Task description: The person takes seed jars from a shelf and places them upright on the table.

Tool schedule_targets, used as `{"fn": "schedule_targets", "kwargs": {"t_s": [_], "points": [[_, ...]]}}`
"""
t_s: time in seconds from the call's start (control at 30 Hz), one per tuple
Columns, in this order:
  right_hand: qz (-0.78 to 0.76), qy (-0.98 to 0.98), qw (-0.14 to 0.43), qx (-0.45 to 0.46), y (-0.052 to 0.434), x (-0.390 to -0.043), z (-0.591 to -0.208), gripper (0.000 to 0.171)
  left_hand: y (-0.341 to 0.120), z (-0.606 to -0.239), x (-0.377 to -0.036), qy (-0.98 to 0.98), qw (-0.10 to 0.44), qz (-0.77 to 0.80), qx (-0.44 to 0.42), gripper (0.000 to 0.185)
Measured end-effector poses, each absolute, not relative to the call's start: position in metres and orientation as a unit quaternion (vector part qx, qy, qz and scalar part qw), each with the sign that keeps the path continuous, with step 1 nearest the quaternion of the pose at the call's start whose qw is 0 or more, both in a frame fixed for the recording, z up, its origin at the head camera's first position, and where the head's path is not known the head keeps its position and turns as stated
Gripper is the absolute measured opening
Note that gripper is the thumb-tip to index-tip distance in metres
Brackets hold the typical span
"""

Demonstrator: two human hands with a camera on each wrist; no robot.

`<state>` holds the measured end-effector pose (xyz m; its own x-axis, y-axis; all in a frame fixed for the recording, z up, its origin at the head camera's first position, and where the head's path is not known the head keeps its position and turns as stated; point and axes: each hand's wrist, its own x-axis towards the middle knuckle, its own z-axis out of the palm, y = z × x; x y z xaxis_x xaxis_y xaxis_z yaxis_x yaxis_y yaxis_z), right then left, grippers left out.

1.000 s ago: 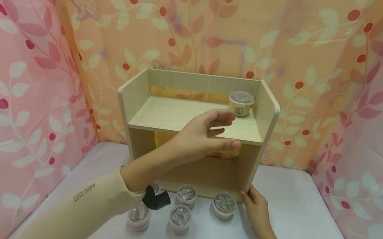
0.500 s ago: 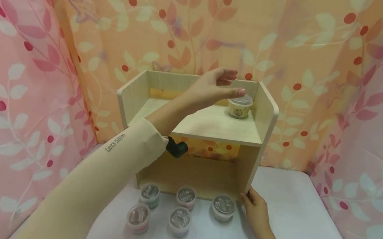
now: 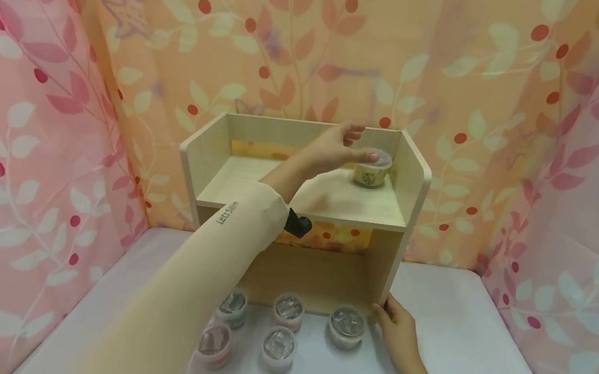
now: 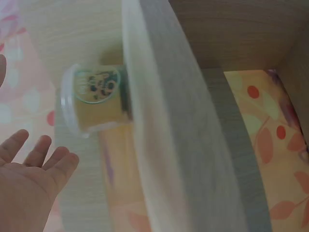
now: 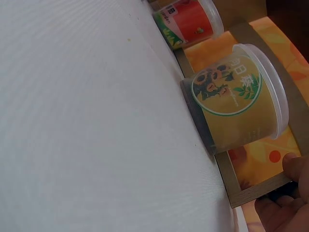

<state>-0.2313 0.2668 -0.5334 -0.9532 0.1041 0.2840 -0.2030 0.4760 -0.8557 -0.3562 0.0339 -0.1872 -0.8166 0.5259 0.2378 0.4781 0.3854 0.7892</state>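
Observation:
A lidded plastic tub with a yellow label (image 3: pixel 370 177) stands upright at the right of the wooden shelf's top board (image 3: pixel 254 188). My left hand (image 3: pixel 333 150) reaches over that board, its thumb overlapping the tub's lid in the head view. In the left wrist view the left hand's fingers (image 4: pixel 36 171) are spread and apart from the tub (image 4: pixel 99 104). Low on the shelf's right side panel, my right hand (image 3: pixel 400 336) grips the front edge, thumb on one face and fingers on the other, as the right wrist view shows at the panel (image 5: pixel 260 189).
Several lidded tubs stand on the white tabletop (image 3: pixel 456 331) in front of the shelf, including a larger one (image 3: pixel 346 327) near my right hand and another (image 3: pixel 278 348) nearer the middle. A floral curtain (image 3: pixel 295 43) hangs behind. My left sleeve (image 3: pixel 213 251) hides part of the shelf.
My left hand has risen from in front of the shelf to above its top board, then dipped slightly toward the tub there. The right hand keeps its place on the panel.

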Motion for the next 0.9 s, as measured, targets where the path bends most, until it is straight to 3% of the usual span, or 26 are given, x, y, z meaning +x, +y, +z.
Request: {"fn": "schedule_targets", "kwargs": {"t_s": [0.9], "points": [[0.519, -0.842, 0.147, 0.018, 0.265, -0.231, -0.532, 0.054, 0.069, -0.224, -0.380, 0.808, 0.054, 0.539, 0.232, 0.084]]}}
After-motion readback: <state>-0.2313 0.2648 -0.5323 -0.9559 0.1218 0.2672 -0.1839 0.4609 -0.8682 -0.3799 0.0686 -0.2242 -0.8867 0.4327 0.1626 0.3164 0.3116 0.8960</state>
